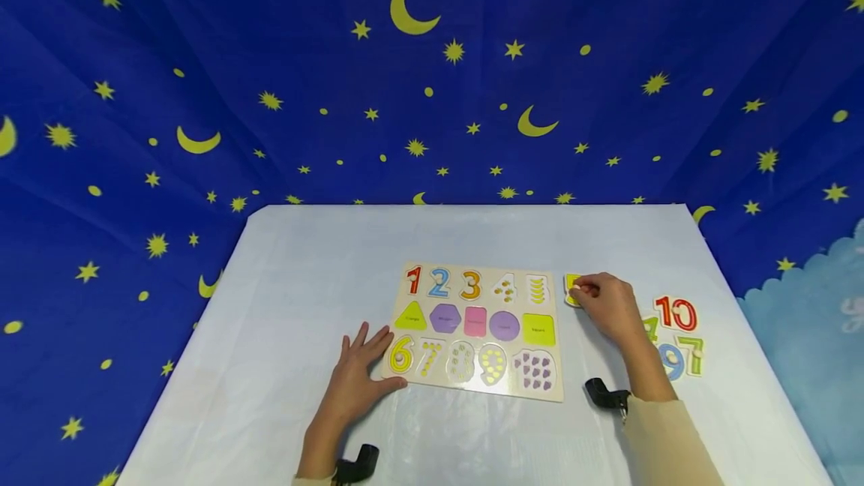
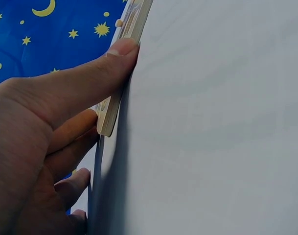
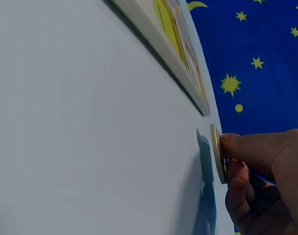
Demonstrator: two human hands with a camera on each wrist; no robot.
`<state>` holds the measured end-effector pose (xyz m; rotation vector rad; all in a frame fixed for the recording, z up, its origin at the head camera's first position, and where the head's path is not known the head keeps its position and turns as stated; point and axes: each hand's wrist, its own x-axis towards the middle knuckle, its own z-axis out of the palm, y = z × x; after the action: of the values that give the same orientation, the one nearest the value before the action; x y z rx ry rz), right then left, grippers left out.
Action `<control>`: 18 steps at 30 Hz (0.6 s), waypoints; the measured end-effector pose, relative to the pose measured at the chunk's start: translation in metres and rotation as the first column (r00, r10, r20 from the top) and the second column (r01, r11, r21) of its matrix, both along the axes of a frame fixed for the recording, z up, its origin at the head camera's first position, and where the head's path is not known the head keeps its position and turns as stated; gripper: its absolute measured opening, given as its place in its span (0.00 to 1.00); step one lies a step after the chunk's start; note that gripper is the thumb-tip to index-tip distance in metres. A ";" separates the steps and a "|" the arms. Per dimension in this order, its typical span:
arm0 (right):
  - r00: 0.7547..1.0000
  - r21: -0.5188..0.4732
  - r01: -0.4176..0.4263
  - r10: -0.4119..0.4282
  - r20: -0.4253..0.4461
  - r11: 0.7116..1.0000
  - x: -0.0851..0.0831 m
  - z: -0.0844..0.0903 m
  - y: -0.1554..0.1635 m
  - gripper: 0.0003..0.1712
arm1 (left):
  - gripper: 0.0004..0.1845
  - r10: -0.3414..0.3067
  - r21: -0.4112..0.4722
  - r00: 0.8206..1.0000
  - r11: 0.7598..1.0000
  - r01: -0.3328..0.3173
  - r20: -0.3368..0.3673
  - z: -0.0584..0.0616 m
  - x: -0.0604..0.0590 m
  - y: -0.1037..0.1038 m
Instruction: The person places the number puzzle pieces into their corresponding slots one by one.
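Observation:
A wooden number puzzle board [image 1: 478, 388] lies flat on the white table. Along its lower left corner spreads my left hand [image 1: 354, 377], thumb against the front edge and straight fingers beside the left edge. The left wrist view shows that thumb [image 2: 97, 81] touching the board's side. To the right of the board, my right hand [image 1: 610, 306] pinches a yellow number piece [image 1: 571, 279] between thumb and fingertips, which partly cover it. In the right wrist view the piece [image 3: 217, 154] stands out edge-on, just above the table near the board's corner [image 3: 200, 100].
Several loose number pieces lie at the right: a red 10 [image 1: 675, 313], a green 7 [image 1: 693, 355], a blue piece [image 1: 670, 361] and a green one [image 1: 651, 326] partly behind the right arm. Pieces 1, 2, 3 and 6 [image 1: 401, 355] sit in the board. A blue starry cloth [image 1: 472, 81] hangs behind.

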<state>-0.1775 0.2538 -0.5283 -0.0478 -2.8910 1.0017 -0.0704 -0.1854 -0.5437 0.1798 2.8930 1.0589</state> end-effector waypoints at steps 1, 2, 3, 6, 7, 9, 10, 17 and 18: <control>1.000 -0.002 -0.006 0.006 -0.004 1.000 0.000 0.000 -0.002 0.17 | 0.48 0.002 -0.001 1.000 1.000 -0.002 0.001 0.000 0.000 0.000; 1.000 -0.001 -0.010 0.010 -0.005 1.000 -0.001 0.001 -0.003 0.17 | 0.48 0.004 -0.001 1.000 1.000 -0.004 0.003 0.000 -0.001 0.000; 1.000 -0.002 -0.016 0.016 -0.006 1.000 -0.002 0.001 -0.005 0.17 | 0.48 0.005 -0.001 1.000 1.000 -0.005 0.008 0.000 -0.001 0.000; 0.999 -0.012 -0.031 0.031 -0.012 0.999 -0.003 0.001 -0.010 0.16 | 0.48 0.008 -0.003 1.000 1.000 -0.008 0.019 0.000 0.000 0.000; 0.999 -0.016 -0.039 0.038 -0.017 0.999 -0.003 0.001 -0.012 0.16 | 0.48 0.010 -0.006 1.000 1.000 -0.009 0.018 0.000 -0.001 0.000; 0.998 -0.025 -0.055 0.054 -0.024 0.998 -0.004 0.001 -0.016 0.16 | 0.48 0.012 -0.007 1.000 1.000 -0.012 0.014 0.000 0.000 0.000; 0.998 -0.028 -0.059 0.058 -0.026 0.998 -0.004 0.001 -0.018 0.15 | 0.48 0.012 -0.008 1.000 1.000 -0.012 0.013 -0.001 -0.001 -0.001; 0.996 -0.039 -0.081 0.080 -0.033 0.996 -0.005 0.000 -0.028 0.14 | 0.49 0.015 -0.014 1.000 1.000 -0.015 0.021 -0.002 -0.001 0.000; 0.996 -0.039 -0.086 0.084 -0.037 0.996 -0.005 0.000 -0.030 0.14 | 0.49 0.015 -0.015 1.000 1.000 -0.015 0.018 -0.002 -0.001 0.000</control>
<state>-0.1826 0.2241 -0.5283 0.0901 -2.8630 1.0639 -0.0714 -0.1856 -0.5458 0.1478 2.8899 1.0354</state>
